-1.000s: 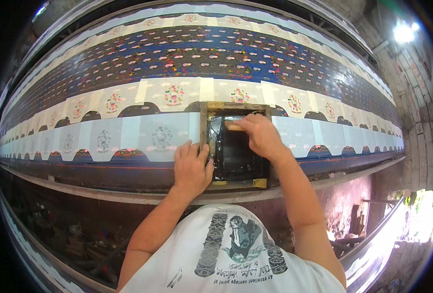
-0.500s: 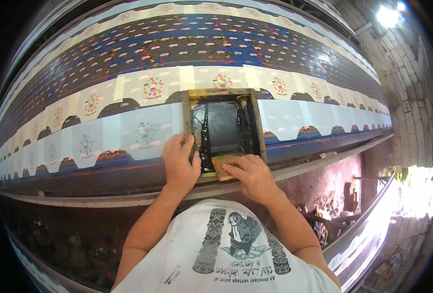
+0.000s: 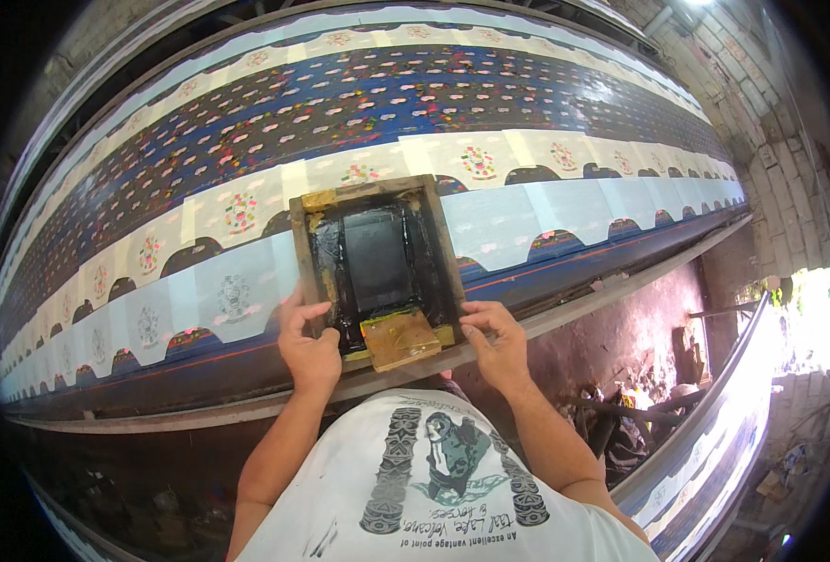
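A wooden screen-printing frame (image 3: 429, 223) with a dark, ink-streaked mesh (image 3: 380, 258) sits over pale blue cut fabric panels (image 3: 499, 218) along the long printing table. A wooden squeegee (image 3: 401, 340) rests at the frame's near end. My left hand (image 3: 307, 342) grips the frame's left side near the lower corner. My right hand (image 3: 497, 342) has its thumb and fingers closed on the lower right corner of the frame. To the left, pale blue panels (image 3: 148, 323) bear grey printed figures. Behind them, a row of cream panels (image 3: 204, 234) carries colourful printed figures.
The table's near rail (image 3: 611, 303) runs across in front of my white printed shirt (image 3: 448, 496). Another long table (image 3: 705, 450) with fabric is at lower right. A block wall (image 3: 780, 178), a bright opening (image 3: 803, 318) and clutter (image 3: 621, 431) are at the right.
My right hand has let go of the squeegee, left at the near end, and moved right onto the frame's edge. The frame appears farther left and slightly tilted in the shifted view.
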`<control>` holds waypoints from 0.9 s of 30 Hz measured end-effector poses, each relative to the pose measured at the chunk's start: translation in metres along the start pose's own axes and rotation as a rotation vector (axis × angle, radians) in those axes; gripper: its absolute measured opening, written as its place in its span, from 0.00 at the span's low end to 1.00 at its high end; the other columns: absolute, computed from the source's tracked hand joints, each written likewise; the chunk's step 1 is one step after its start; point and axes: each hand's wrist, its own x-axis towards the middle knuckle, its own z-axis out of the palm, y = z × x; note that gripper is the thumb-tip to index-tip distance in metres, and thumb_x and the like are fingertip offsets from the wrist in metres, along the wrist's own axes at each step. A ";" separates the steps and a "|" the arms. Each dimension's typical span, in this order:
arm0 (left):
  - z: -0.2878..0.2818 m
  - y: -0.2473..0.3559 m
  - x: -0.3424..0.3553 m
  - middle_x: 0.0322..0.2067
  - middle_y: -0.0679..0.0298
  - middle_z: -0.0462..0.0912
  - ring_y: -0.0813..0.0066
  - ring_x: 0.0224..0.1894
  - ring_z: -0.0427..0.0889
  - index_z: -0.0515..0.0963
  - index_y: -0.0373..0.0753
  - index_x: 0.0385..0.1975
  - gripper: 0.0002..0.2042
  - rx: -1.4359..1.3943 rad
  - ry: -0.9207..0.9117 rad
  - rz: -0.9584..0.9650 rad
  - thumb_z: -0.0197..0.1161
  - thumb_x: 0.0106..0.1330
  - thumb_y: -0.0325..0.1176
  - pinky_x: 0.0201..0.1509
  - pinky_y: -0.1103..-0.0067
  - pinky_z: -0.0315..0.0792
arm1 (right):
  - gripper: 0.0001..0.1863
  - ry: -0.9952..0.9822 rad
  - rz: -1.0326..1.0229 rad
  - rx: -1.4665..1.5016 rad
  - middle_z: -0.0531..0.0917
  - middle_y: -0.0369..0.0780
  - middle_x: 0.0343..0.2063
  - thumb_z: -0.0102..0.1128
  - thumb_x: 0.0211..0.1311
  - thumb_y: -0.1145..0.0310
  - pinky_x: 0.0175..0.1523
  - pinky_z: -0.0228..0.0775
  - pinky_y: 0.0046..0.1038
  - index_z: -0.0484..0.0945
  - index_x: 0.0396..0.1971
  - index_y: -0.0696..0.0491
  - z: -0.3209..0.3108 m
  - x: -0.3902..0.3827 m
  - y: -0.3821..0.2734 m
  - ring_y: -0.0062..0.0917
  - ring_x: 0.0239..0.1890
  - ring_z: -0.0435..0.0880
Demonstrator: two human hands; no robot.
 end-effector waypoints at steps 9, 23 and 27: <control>0.134 0.021 -0.029 0.77 0.41 0.76 0.46 0.81 0.74 0.89 0.38 0.44 0.19 -0.074 0.014 0.037 0.65 0.55 0.10 0.83 0.62 0.68 | 0.05 0.036 -0.039 -0.033 0.94 0.46 0.54 0.76 0.67 0.80 0.70 0.78 0.41 0.89 0.40 0.56 -0.103 0.021 0.068 0.41 0.61 0.91; 0.231 0.048 -0.048 0.78 0.42 0.76 0.47 0.81 0.75 0.90 0.38 0.44 0.19 0.012 0.002 0.014 0.67 0.55 0.12 0.83 0.63 0.68 | 0.21 -0.338 -0.567 -0.288 0.87 0.47 0.61 0.81 0.60 0.72 0.71 0.77 0.52 0.89 0.53 0.55 -0.176 0.059 0.080 0.51 0.66 0.86; 0.231 0.044 -0.045 0.78 0.42 0.76 0.49 0.81 0.75 0.90 0.38 0.44 0.19 0.025 -0.016 -0.039 0.67 0.55 0.12 0.82 0.64 0.69 | 0.23 -0.420 -0.650 -0.403 0.88 0.47 0.59 0.77 0.59 0.71 0.68 0.79 0.50 0.89 0.56 0.56 -0.164 0.074 0.070 0.49 0.63 0.87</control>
